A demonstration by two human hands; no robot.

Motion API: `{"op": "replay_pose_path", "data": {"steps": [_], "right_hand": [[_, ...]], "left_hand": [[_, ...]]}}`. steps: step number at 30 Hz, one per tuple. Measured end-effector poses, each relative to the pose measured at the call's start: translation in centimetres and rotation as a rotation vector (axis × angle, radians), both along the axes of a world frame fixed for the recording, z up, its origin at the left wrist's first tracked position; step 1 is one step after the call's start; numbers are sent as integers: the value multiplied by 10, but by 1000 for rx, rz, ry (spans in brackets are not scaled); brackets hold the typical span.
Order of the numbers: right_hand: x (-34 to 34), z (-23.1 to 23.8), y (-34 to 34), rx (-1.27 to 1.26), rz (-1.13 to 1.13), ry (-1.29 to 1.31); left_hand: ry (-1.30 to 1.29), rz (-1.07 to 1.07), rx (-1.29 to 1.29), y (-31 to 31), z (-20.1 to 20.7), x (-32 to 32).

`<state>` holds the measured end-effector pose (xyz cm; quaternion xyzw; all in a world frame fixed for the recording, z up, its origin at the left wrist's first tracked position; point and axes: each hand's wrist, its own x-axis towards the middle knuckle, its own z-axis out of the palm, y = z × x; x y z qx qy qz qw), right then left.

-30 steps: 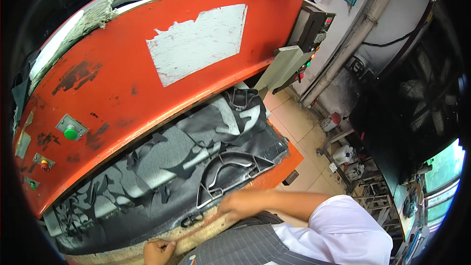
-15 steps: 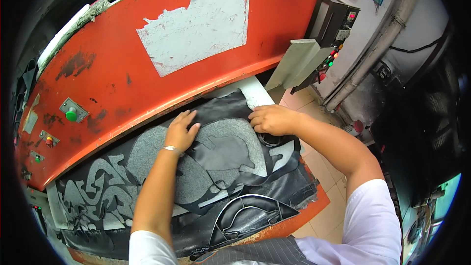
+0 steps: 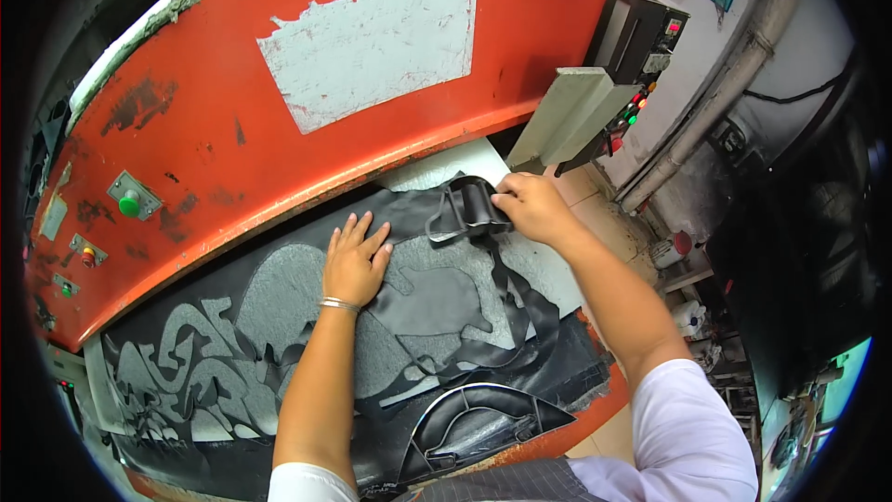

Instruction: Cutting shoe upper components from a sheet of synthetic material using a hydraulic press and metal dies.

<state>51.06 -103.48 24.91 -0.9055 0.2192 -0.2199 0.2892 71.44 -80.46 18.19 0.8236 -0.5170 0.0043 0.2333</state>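
Observation:
A black leather-like sheet lies over the work bed, with many shapes cut out of it and grey fuzzy material showing. My left hand rests flat on this sheet, fingers spread, holding nothing. At the sheet's far right corner, my right hand grips the right side of a dark cutting die with a looped outline. The die is tilted, and I cannot tell whether its edge touches the sheet. A larger, fan-shaped cutting die lies at the bed's near edge, close to my body.
The orange press beam spans the far side of the bed, with a green button and a red button on its left. A grey metal bracket and a control box stand at the far right. Tiled floor shows beyond the bed's right end.
My right hand has brought the small die up from the sheet's right edge to its far corner. My left hand has shifted slightly right and flattened with its fingers spread.

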Motion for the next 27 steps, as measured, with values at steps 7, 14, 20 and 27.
{"op": "replay_pose_path", "data": {"steps": [7, 14, 20, 27], "right_hand": [[-100, 47, -28, 253, -6, 331], [-282, 64, 15, 646, -231, 598], [-166, 42, 14, 519, -212, 373], [33, -14, 34, 211, -159, 19]], "left_hand": [[-16, 18, -55, 4, 7, 3], [-40, 29, -85, 2, 8, 11], [-73, 46, -89, 1, 9, 6], [-51, 24, -48, 4, 12, -1]]}}
